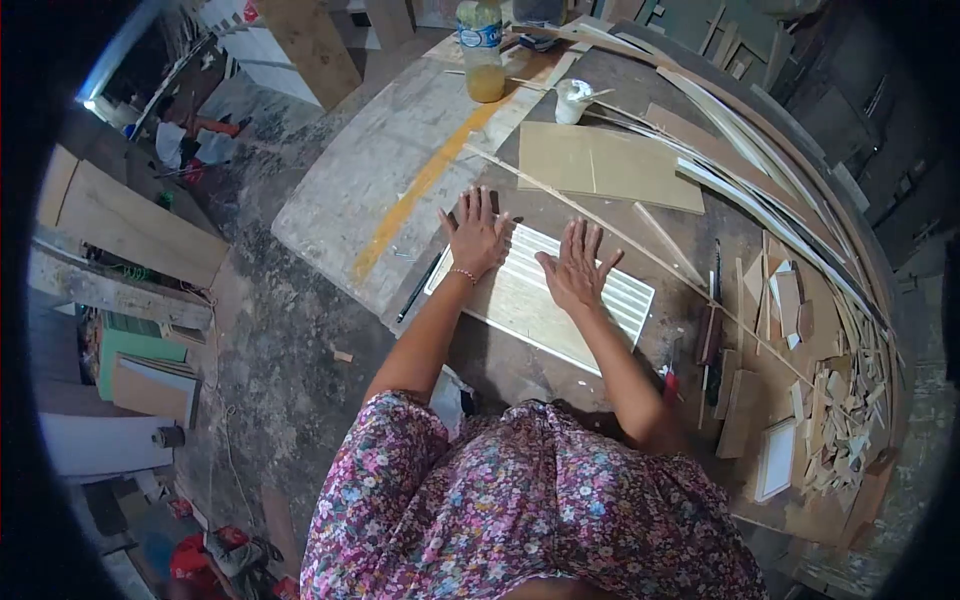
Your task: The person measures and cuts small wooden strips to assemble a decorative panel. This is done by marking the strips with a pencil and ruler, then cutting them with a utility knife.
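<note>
A light wooden panel (522, 318) with white ridged strips along its far side lies flat on the worktable before me. My left hand (477, 240) rests on the panel's left part, fingers stretched out; a beaded bracelet circles that wrist. Over the right part of the same panel my right hand (578, 270) lies flat with its fingers spread. Neither hand grips anything. Just left of the panel is a thin dark stick or pencil (418, 288). A long thin wood strip (610, 230) runs diagonally beyond my hands.
A bottle of yellowish liquid (485, 70) and a white cup with a stick (573, 102) stand at the back. Near them lies a brown board (610, 168). Wood scraps (850, 430) and long strips crowd the right side. A person (195, 140) is on the floor far left.
</note>
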{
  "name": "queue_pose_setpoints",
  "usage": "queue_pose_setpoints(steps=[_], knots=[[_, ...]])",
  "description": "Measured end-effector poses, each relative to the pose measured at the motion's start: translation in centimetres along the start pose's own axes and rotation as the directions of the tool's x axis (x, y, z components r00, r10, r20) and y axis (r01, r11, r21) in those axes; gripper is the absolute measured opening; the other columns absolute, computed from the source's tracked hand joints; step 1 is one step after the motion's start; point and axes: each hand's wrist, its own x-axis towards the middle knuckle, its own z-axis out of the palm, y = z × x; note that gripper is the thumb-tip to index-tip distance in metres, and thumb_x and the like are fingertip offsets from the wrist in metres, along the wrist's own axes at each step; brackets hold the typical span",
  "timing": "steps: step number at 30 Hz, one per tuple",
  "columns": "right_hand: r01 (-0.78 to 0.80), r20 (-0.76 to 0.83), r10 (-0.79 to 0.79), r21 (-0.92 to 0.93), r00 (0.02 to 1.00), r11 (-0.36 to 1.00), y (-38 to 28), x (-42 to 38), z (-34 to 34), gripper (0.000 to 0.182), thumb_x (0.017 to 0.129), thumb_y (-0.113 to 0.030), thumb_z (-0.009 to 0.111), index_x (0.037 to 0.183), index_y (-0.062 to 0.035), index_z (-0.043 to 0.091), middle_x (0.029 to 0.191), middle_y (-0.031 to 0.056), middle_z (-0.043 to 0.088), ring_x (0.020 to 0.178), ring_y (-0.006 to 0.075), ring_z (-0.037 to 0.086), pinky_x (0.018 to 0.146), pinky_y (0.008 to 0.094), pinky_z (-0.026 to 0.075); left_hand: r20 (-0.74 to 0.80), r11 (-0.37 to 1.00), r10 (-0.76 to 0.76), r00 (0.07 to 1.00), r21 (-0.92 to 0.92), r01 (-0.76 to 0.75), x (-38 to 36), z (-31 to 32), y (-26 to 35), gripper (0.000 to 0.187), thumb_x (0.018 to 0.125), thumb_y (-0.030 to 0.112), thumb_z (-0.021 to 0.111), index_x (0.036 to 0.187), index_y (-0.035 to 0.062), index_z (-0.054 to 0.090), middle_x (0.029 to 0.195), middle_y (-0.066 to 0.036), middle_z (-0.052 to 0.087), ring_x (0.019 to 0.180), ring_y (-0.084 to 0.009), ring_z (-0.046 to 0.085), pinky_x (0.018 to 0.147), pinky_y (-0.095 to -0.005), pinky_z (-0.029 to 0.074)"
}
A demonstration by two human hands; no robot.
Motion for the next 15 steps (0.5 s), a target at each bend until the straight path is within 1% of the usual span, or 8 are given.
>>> queue_pose_setpoints(steps=[1,2,3,4,6,9,13,15], knots=[[-0.035,0.055,0.035,0.006,0.998,0.999,-0.2,0.0,-0.4,0.085,0.083,-0.066,0.023,0.140,-0.0032,0.015,0.147,0.0101,0.012,0.136,0.0281,0.002,0.099,0.0650,-0.006,0.036,0.999,-0.022,0.999,-0.047,0.024,0.1,-0.2,-0.1,0.061,0.090,0.048,0.031,0.137,0.0097,0.027,0.144,-0.013,0.023,0.133,-0.0299,0.020,0.101,-0.0635,0.002],[-0.018,0.062,0.017,0.018,0.998,1.000,-0.5,0.1,-0.8,0.085,0.083,-0.066,0.023,0.140,-0.0035,0.015,0.147,0.0100,0.011,0.136,0.0278,0.002,0.099,0.0649,-0.006,0.076,0.994,-0.044,0.996,-0.093,0.052,0.0,-0.4,-0.3,0.061,0.090,0.048,0.031,0.138,0.0097,0.026,0.144,-0.013,0.022,0.133,-0.0297,0.019,0.100,-0.0638,0.002],[0.002,0.070,-0.004,0.031,0.998,1.000,-1.3,0.3,-1.6,0.084,0.083,-0.065,0.024,0.140,-0.0037,0.015,0.147,0.0099,0.011,0.136,0.0275,0.001,0.099,0.0649,-0.007,0.037,0.999,-0.002,0.999,-0.036,0.003,0.2,-0.4,-0.6,0.061,0.091,0.048,0.030,0.139,0.0101,0.023,0.145,-0.012,0.021,0.134,-0.0291,0.018,0.100,-0.0639,0.001],[0.023,0.078,-0.026,0.044,0.997,0.999,-2.2,0.6,-1.9,0.084,0.083,-0.065,0.024,0.140,-0.0040,0.014,0.148,0.0097,0.010,0.136,0.0272,0.000,0.099,0.0648,-0.007,0.036,1.000,-0.006,0.999,-0.012,0.006,0.3,-0.5,-0.8,0.061,0.091,0.048,0.030,0.139,0.0101,0.023,0.145,-0.011,0.021,0.134,-0.0291,0.018,0.100,-0.0640,0.001],[0.086,0.041,-0.087,0.031,0.995,0.996,-3.7,1.4,-1.1,0.084,0.083,-0.065,0.024,0.140,-0.0040,0.014,0.148,0.0094,0.010,0.137,0.0267,0.001,0.099,0.0654,-0.007,0.030,0.999,-0.018,0.999,0.040,0.016,0.5,-0.6,-1.3,0.061,0.091,0.047,0.030,0.139,0.0103,0.023,0.145,-0.011,0.021,0.134,-0.0291,0.018,0.100,-0.0641,0.000],[0.176,-0.062,-0.175,0.014,0.983,0.984,-5.1,1.6,0.8,0.085,0.082,-0.065,0.026,0.140,-0.0033,0.015,0.147,0.0100,0.013,0.136,0.0266,0.004,0.099,0.0650,-0.006,0.069,0.998,-0.048,0.996,0.037,0.046,0.0,-0.7,-1.6,0.060,0.091,0.047,0.030,0.138,0.0106,0.026,0.145,-0.010,0.021,0.134,-0.0292,0.018,0.100,-0.0643,0.000],[0.173,-0.097,-0.172,0.001,0.980,0.985,-4.9,1.7,1.7,0.086,0.081,-0.066,0.026,0.139,-0.0034,0.016,0.147,0.0099,0.015,0.136,0.0267,0.008,0.099,0.0652,-0.007,0.090,0.996,-0.053,0.995,0.070,0.046,-0.1,-1.2,-1.3,0.059,0.091,0.047,0.030,0.138,0.0121,0.026,0.145,-0.007,0.021,0.134,-0.0289,0.016,0.100,-0.0641,0.000],[0.166,-0.076,-0.165,0.004,0.983,0.986,-5.0,1.7,1.6,0.086,0.081,-0.066,0.025,0.139,-0.0033,0.016,0.147,0.0098,0.015,0.136,0.0268,0.008,0.099,0.0651,-0.007,0.081,0.996,-0.046,0.996,0.086,0.039,-0.1,-0.9,-1.5,0.059,0.091,0.047,0.029,0.138,0.0123,0.025,0.145,-0.007,0.021,0.134,-0.0289,0.016,0.100,-0.0641,0.000]])
